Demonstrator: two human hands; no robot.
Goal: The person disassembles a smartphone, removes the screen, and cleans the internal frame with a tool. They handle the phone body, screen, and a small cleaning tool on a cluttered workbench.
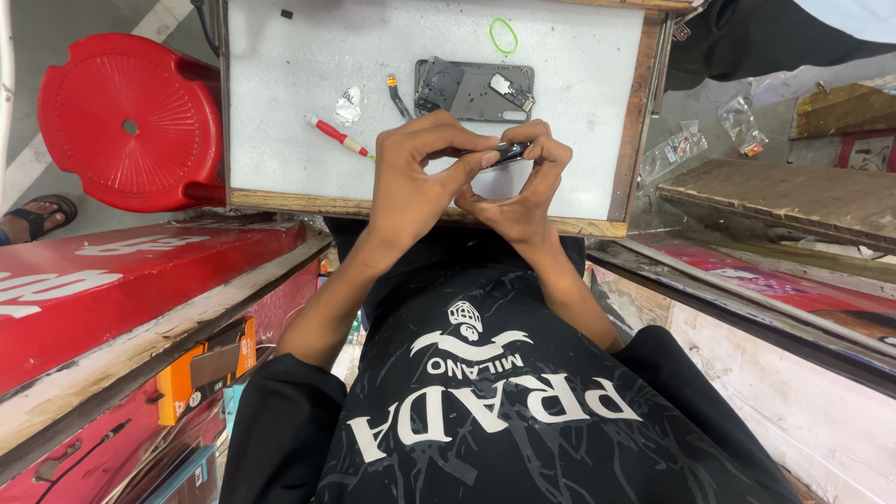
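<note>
**Small dark part gripped between two hands over workbench**

Head view: A small dark part [509, 152], flat and glossy with a pale glint along its upper edge, is held between both hands above the near edge of a white work board [280, 84]. The left hand [411, 177] is closed on the part's left end, thumb and forefinger pinched together against it. The right hand [523, 187] is curled around the right end, its fingers bent over the top and the thumb tucked beneath. The part is largely hidden by the fingertips; it may be a thin phone component, though its exact kind cannot be made out.

Just beyond the hands, an opened grey phone frame [474, 91] is laid flat on the board, its inner parts exposed. A red-handled screwdriver [338, 137] is seen to the left of the hands, with a crumpled scrap of foil [349, 105] beside it and a green rubber band [503, 35] farther up the board. A red plastic stool [126, 121] is placed to the left of the bench.
</note>
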